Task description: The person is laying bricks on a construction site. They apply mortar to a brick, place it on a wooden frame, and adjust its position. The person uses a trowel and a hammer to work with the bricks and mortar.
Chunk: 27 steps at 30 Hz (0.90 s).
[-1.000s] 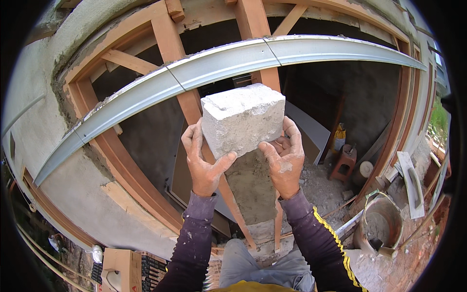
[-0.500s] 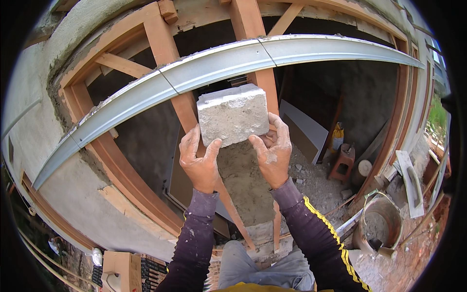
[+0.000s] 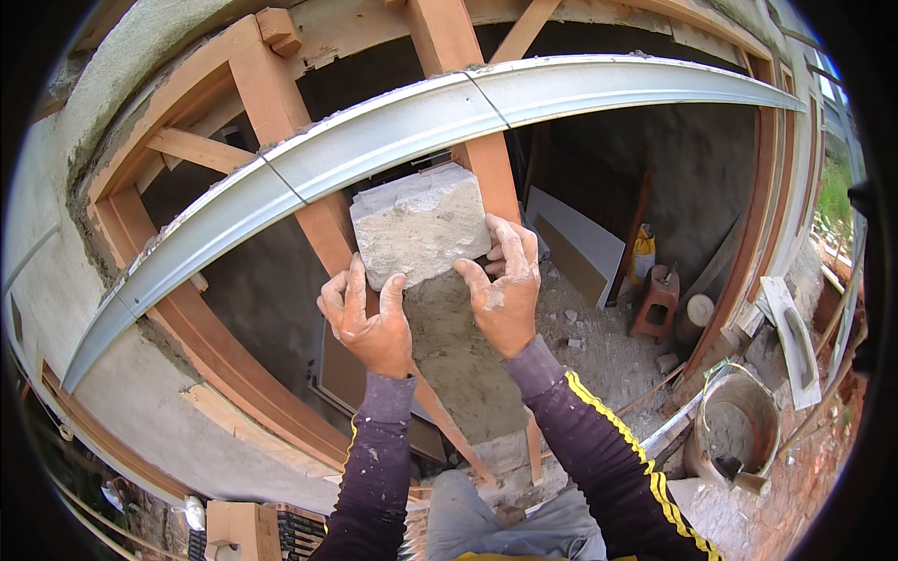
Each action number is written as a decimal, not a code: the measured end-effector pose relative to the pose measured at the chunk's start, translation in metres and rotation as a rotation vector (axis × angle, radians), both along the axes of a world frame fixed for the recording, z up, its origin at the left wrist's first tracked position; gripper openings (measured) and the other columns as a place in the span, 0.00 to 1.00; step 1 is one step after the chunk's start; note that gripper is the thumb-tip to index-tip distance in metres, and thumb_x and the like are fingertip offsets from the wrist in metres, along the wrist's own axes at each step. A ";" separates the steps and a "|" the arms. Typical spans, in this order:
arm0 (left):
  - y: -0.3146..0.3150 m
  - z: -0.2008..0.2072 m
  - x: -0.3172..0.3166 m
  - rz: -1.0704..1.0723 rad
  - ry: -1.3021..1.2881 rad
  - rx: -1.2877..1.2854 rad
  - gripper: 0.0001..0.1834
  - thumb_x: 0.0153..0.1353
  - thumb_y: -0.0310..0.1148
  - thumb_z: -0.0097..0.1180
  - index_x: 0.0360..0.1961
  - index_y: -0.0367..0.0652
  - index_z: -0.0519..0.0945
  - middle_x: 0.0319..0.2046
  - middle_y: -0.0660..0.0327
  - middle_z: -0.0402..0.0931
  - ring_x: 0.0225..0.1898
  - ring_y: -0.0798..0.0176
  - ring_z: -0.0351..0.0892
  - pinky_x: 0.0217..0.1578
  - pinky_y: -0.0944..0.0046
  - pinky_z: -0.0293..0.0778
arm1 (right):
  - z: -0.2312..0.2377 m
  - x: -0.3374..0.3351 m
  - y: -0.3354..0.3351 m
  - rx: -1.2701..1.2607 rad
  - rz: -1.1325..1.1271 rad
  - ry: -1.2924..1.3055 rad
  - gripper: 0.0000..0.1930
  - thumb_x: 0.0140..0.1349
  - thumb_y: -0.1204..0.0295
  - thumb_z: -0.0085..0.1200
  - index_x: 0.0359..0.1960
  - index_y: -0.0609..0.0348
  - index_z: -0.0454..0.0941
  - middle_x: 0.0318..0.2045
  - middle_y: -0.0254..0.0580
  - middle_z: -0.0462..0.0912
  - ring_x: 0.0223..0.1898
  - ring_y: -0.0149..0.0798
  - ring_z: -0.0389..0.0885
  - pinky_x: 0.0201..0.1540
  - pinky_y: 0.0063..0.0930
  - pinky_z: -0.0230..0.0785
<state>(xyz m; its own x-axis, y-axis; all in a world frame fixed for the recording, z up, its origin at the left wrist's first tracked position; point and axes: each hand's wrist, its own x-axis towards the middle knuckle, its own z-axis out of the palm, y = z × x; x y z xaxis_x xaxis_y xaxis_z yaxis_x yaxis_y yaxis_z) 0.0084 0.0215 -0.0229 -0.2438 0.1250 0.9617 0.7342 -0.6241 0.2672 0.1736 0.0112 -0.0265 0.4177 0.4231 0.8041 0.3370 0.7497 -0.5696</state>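
Observation:
A rough, pale grey masonry block (image 3: pixel 421 229) with a jagged lower edge is between my two hands, just below a light metal channel beam (image 3: pixel 383 140). My left hand (image 3: pixel 372 323) has its thumb and fingertips at the block's lower left corner, the fingers somewhat parted. On the lower right side, my right hand (image 3: pixel 510 290) grips the block with thumb in front and fingers along the edge. Wooden posts (image 3: pixel 325 232) stand to either side and partly behind it. Under the block shows a rough grey mortar-like surface (image 3: pixel 458 365). Whether the block rests on something is hidden.
At the right stand a bucket (image 3: pixel 734 425) of grey mix, a long-handled plastering float (image 3: pixel 793 341) and a reddish stool (image 3: pixel 658 301). A yellow bag (image 3: pixel 644 252) and a white board (image 3: pixel 580 238) are inside the opening. A cardboard box (image 3: pixel 241 531) sits at lower left.
The block and both hands appear slightly further left in the picture, along with the whole scene. My left fingers have spread a little and slid lower at the block's corner.

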 end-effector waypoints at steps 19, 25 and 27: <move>0.014 -0.006 -0.007 0.103 0.146 0.072 0.36 0.50 0.27 0.80 0.64 0.42 0.84 0.46 0.57 0.74 0.51 0.51 0.73 0.54 0.50 0.72 | 0.000 0.014 0.020 0.119 -0.220 -0.180 0.33 0.51 0.72 0.78 0.61 0.60 0.80 0.45 0.41 0.78 0.37 0.38 0.76 0.42 0.35 0.75; 0.016 -0.006 -0.007 0.203 0.174 0.034 0.34 0.50 0.28 0.81 0.61 0.42 0.86 0.47 0.57 0.74 0.51 0.50 0.73 0.54 0.49 0.72 | 0.003 0.014 0.015 0.006 -0.139 -0.175 0.31 0.54 0.72 0.76 0.61 0.62 0.79 0.54 0.51 0.79 0.55 0.55 0.82 0.57 0.44 0.76; 0.014 -0.008 -0.008 0.146 0.162 0.035 0.33 0.50 0.28 0.81 0.61 0.43 0.86 0.47 0.57 0.74 0.50 0.50 0.72 0.54 0.49 0.72 | 0.006 0.017 0.010 -0.005 -0.135 -0.211 0.34 0.53 0.71 0.77 0.63 0.61 0.78 0.56 0.49 0.78 0.56 0.54 0.80 0.56 0.44 0.77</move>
<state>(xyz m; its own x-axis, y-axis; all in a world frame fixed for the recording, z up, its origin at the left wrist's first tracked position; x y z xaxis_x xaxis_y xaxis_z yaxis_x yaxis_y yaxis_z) 0.0005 0.0356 -0.0306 -0.0992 0.0654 0.9929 0.8491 -0.5148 0.1187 0.1902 0.0213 -0.0207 0.2940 0.3790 0.8774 0.5452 0.6875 -0.4797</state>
